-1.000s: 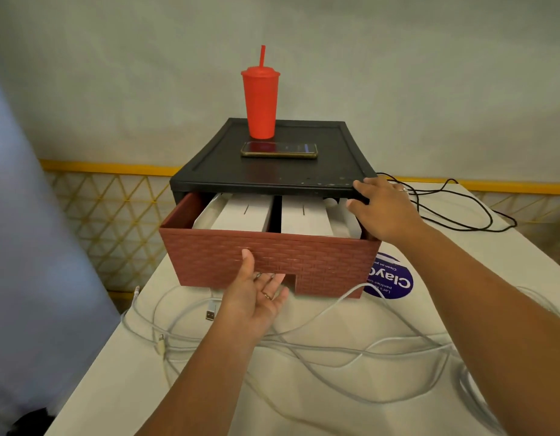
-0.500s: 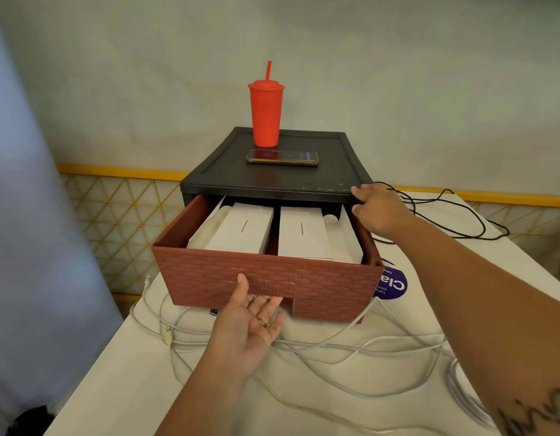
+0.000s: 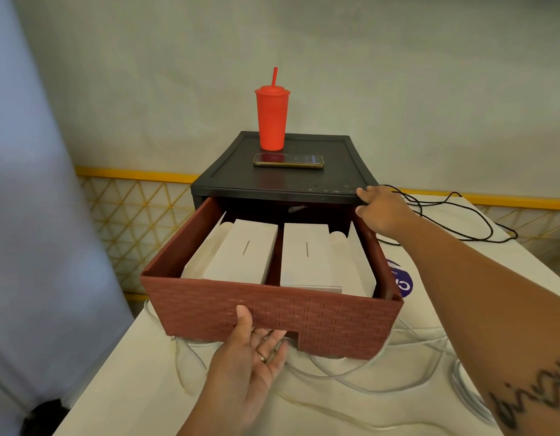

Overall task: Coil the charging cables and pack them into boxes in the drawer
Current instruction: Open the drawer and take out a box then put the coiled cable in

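Observation:
A reddish-brown drawer (image 3: 335,322) with a woven front stands pulled far out of a black cabinet (image 3: 272,184). Inside lie two white boxes side by side: a left box (image 3: 244,256) and a right box (image 3: 307,259). My left hand (image 3: 253,357) is palm up, its fingers hooked into the handle notch of the drawer front and its thumb on the front face. My right hand (image 3: 379,209) rests on the cabinet's front right corner. White charging cables (image 3: 351,376) lie loose and tangled on the white table (image 3: 115,388) under and in front of the drawer.
A red cup with a straw (image 3: 271,121) and a phone (image 3: 288,160) sit on the cabinet top. A black cable (image 3: 461,228) loops on the table behind my right arm. A blue round sticker (image 3: 401,281) shows right of the drawer. The table's left edge drops off.
The drawer has slid further out towards me with my left hand on its front. My right hand stayed on the cabinet corner. More of both white boxes shows.

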Tool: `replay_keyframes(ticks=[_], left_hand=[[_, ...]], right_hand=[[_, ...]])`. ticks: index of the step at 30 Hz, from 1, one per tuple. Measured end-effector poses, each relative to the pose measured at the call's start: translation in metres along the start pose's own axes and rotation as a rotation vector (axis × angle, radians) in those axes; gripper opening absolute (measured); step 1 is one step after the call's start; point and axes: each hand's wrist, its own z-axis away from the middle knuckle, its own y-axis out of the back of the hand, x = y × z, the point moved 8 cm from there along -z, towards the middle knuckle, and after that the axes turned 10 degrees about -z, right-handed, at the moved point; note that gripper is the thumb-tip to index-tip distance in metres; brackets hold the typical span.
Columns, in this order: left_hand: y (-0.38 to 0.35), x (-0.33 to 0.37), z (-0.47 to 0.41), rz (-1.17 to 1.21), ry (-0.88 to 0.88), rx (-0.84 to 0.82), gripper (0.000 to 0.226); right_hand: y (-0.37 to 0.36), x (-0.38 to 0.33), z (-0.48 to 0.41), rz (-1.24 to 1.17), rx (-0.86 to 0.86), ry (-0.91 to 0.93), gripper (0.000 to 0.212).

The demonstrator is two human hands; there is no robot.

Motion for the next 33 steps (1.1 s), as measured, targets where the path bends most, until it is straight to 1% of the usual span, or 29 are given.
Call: replay_keyframes(ticks=[5, 8, 11, 15, 19, 24, 27, 33], left_hand=[[0.005, -0.002, 0.007, -0.007, 0.007, 0.009, 0.045], [0.003, 0.002, 0.008, -0.042, -0.016, 0.013, 0.045], [0.001, 0.005, 0.007, -0.061, -0.03, 0.014, 0.041], [0.003, 0.007, 0.004, -0.054, -0.018, 0.018, 0.037], [0.004, 0.005, 0.0, -0.046, -0.003, 0.003, 0.045], [0.004, 0.001, -0.004, -0.017, 0.014, -0.023, 0.051], [0.005, 0.001, -0.004, -0.012, 0.018, -0.018, 0.051], [0.005, 0.001, 0.001, -0.025, 0.029, 0.018, 0.046]], right_hand=[[-0.002, 0.002, 0.0, -0.008, 0.007, -0.005, 0.049], [-0.002, 0.006, -0.002, -0.068, 0.059, -0.027, 0.05], [0.002, 0.005, -0.006, -0.123, 0.129, -0.063, 0.051], [0.01, -0.009, -0.015, 0.034, 0.203, -0.07, 0.04], [0.014, -0.015, -0.024, 0.174, 0.22, -0.079, 0.037], [0.014, -0.014, -0.022, 0.21, 0.26, -0.07, 0.037], [0.013, -0.016, -0.02, 0.214, 0.279, -0.058, 0.036], [0.019, -0.008, -0.016, 0.125, 0.246, -0.067, 0.04]])
